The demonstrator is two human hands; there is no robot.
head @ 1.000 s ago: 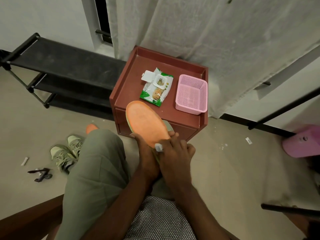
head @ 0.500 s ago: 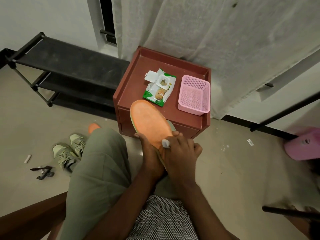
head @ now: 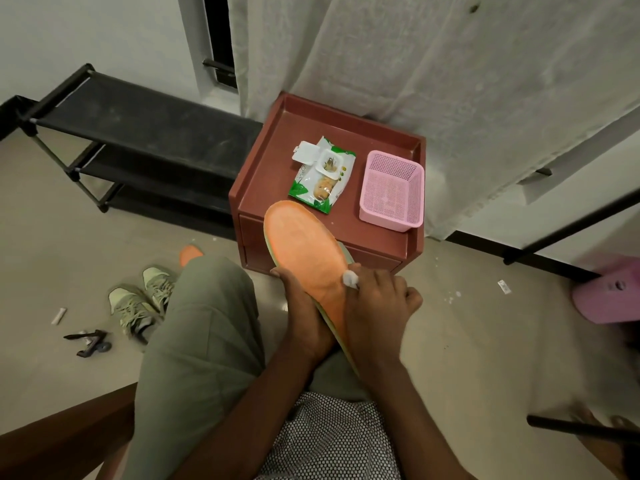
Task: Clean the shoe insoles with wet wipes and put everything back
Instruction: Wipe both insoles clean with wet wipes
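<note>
An orange insole [head: 304, 244] with a green edge stands tilted over my lap, toe pointing away. My left hand [head: 304, 313] grips its heel half from the left side. My right hand [head: 377, 306] pinches a small bunched white wet wipe [head: 350, 278] and presses it on the insole's right side near the middle. A green and white wet-wipe pack [head: 320, 176] lies on the red-brown bedside cabinet [head: 270, 174] with its flap lid open. A pair of grey-green shoes [head: 142, 299] sits on the floor at the left, and a second orange insole [head: 189, 254] peeks out behind my knee.
A pink mesh basket [head: 393, 190] stands on the cabinet's right side. A black shoe rack [head: 138, 143] is at the left. A curtain [head: 415, 64] hangs behind. A pink object [head: 613, 292] sits on the floor at the right, small debris [head: 90, 342] at the left.
My right hand with the wipe has slid a little up along the insole's right side. The left hand keeps its hold.
</note>
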